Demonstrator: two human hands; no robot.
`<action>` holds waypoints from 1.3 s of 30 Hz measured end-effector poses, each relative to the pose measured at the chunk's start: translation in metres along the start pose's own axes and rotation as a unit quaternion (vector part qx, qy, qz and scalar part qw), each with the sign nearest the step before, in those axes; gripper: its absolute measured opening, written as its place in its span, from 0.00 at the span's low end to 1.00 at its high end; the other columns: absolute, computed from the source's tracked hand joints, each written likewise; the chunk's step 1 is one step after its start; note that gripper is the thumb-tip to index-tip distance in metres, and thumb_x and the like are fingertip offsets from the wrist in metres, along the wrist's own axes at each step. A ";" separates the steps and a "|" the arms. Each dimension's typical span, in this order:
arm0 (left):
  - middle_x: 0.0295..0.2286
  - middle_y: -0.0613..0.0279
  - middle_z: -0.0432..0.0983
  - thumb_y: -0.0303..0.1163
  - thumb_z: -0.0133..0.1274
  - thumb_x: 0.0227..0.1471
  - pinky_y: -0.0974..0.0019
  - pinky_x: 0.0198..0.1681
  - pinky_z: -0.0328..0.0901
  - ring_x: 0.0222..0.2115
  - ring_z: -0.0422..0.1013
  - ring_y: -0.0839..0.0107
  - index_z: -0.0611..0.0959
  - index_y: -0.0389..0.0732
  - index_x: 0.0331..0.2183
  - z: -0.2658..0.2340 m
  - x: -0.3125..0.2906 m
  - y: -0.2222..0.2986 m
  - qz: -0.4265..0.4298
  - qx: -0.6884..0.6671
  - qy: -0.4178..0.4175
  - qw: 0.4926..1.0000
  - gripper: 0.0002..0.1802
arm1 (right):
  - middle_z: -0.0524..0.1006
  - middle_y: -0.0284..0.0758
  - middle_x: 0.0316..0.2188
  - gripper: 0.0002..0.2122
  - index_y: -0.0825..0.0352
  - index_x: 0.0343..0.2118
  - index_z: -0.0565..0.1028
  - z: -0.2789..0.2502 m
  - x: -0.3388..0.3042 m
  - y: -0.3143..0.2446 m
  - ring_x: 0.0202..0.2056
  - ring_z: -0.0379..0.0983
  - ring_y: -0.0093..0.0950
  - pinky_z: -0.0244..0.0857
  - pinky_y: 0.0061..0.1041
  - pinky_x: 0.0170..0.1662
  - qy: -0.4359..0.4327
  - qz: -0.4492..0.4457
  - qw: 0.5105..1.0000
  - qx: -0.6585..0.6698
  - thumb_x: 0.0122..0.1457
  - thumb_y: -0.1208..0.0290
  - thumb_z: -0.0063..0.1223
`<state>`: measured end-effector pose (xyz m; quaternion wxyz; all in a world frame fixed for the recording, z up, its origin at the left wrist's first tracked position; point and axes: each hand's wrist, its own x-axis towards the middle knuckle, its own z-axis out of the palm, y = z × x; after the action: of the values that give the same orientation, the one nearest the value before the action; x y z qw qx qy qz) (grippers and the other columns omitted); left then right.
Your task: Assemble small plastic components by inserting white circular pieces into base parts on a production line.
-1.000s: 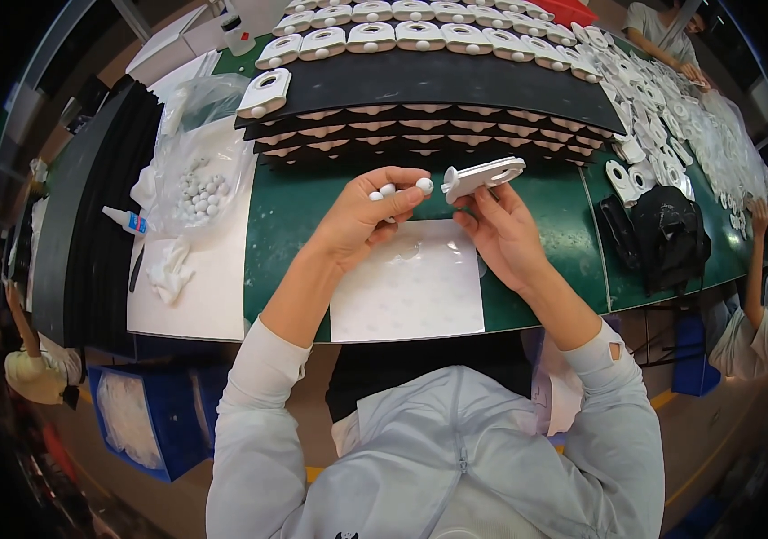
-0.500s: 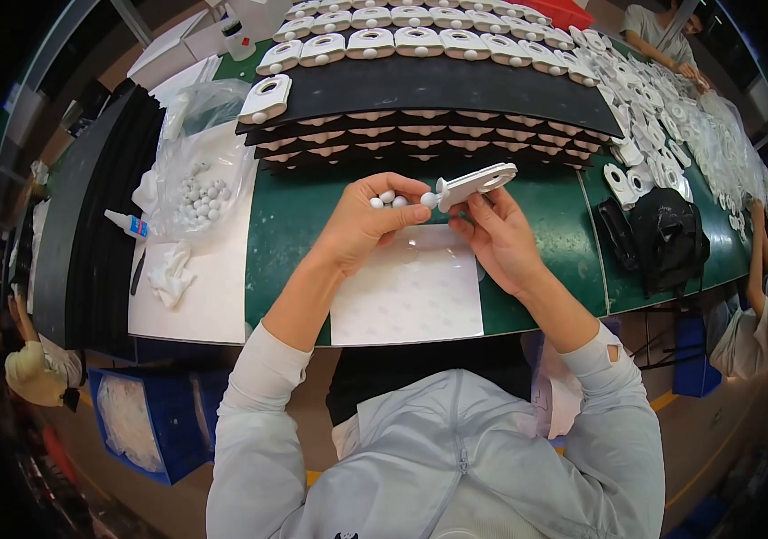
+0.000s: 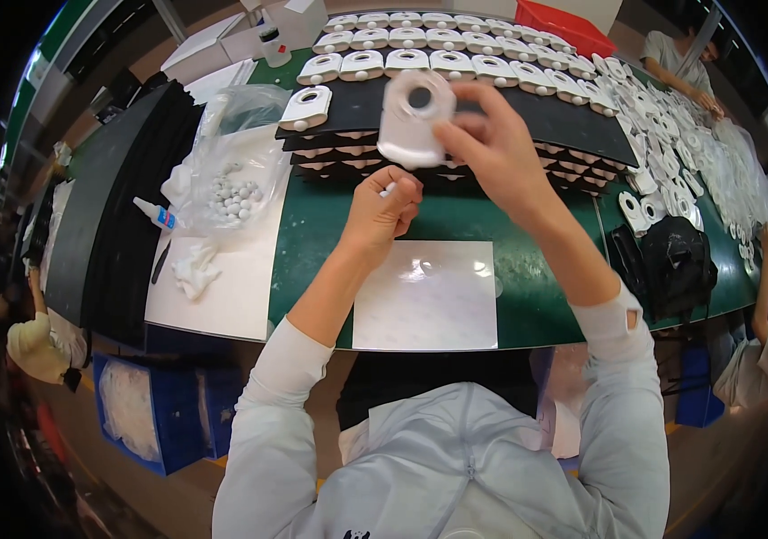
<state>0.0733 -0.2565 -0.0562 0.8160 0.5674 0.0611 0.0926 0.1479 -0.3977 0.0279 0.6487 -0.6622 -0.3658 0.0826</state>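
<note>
My right hand (image 3: 492,148) grips a white plastic part with a round hole (image 3: 409,136) by its right edge, raised in front of the stacked black boards (image 3: 456,117). The part is blurred by motion. Below it, my left hand (image 3: 379,208) is closed in a loose fist, and a bit of a white ball (image 3: 388,189) shows between its fingers. Similar white parts (image 3: 407,61) stand in rows on the top board, each with a small ball at its front edge. One such part (image 3: 307,109) sits alone at the left of the front row.
On the left lie a clear bag of white balls (image 3: 236,196), a glue bottle (image 3: 155,214), crumpled tissue (image 3: 195,268) and black boards (image 3: 119,207). A white sheet (image 3: 426,301) lies before me. Loose white parts (image 3: 662,135) and a black bag (image 3: 674,265) are on the right, with people beyond.
My right hand has lifted the white part up and away from my left hand, towards the top board. My left hand has closed over the balls. The view has shifted slightly.
</note>
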 end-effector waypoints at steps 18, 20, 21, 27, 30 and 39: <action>0.26 0.59 0.67 0.33 0.39 0.50 0.81 0.10 0.48 0.19 0.60 0.75 0.71 0.34 0.39 -0.005 0.005 0.007 -0.185 -0.281 -0.037 0.941 0.16 | 0.74 0.37 0.21 0.14 0.76 0.28 0.73 0.014 0.090 0.023 0.20 0.73 0.23 0.66 0.20 0.26 0.006 0.128 0.983 -0.133 0.47 0.66 0.57; 0.27 0.58 0.66 0.31 0.37 0.48 0.80 0.10 0.49 0.20 0.60 0.74 0.70 0.33 0.43 -0.008 0.006 0.006 -0.196 -0.294 -0.053 0.934 0.20 | 0.72 0.41 0.37 0.20 0.76 0.43 0.68 -0.011 0.074 0.011 0.31 0.72 0.24 0.68 0.19 0.34 -0.049 0.113 0.983 -0.136 0.51 0.67 0.54; 0.26 0.59 0.66 0.31 0.36 0.48 0.81 0.10 0.49 0.20 0.60 0.75 0.69 0.34 0.43 -0.011 0.006 0.005 -0.183 -0.297 -0.069 0.935 0.20 | 0.73 0.39 0.36 0.19 0.75 0.43 0.69 -0.023 0.066 0.010 0.32 0.72 0.23 0.68 0.19 0.34 -0.035 0.031 0.986 -0.160 0.51 0.67 0.53; 0.24 0.64 0.65 0.35 0.42 0.54 0.82 0.10 0.47 0.18 0.58 0.79 0.70 0.38 0.39 -0.009 0.005 0.004 -0.160 -0.283 -0.097 0.941 0.13 | 0.75 0.33 0.24 0.10 0.70 0.33 0.75 -0.161 0.008 -0.014 0.26 0.70 0.19 0.64 0.18 0.31 0.057 -0.109 0.896 -0.426 0.52 0.69 0.50; 0.22 0.66 0.65 0.39 0.46 0.53 0.82 0.10 0.46 0.18 0.58 0.81 0.70 0.41 0.33 -0.004 0.007 0.000 -0.148 -0.244 -0.085 0.955 0.11 | 0.75 0.38 0.21 0.09 0.69 0.25 0.77 -0.235 -0.030 -0.006 0.25 0.72 0.29 0.63 0.25 0.30 0.136 0.044 0.792 -0.594 0.46 0.68 0.53; 0.23 0.68 0.64 0.38 0.50 0.51 0.84 0.11 0.45 0.20 0.57 0.83 0.72 0.39 0.37 -0.003 0.002 0.002 -0.139 -0.219 -0.064 0.964 0.14 | 0.75 0.46 0.26 0.16 0.71 0.23 0.74 -0.266 -0.098 0.048 0.31 0.72 0.42 0.66 0.36 0.34 -0.013 0.305 0.685 -0.662 0.34 0.65 0.65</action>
<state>0.0742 -0.2531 -0.0552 0.9272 0.3656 0.0659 -0.0472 0.2511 -0.6626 -0.0130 -0.0242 -0.9933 -0.1112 0.0214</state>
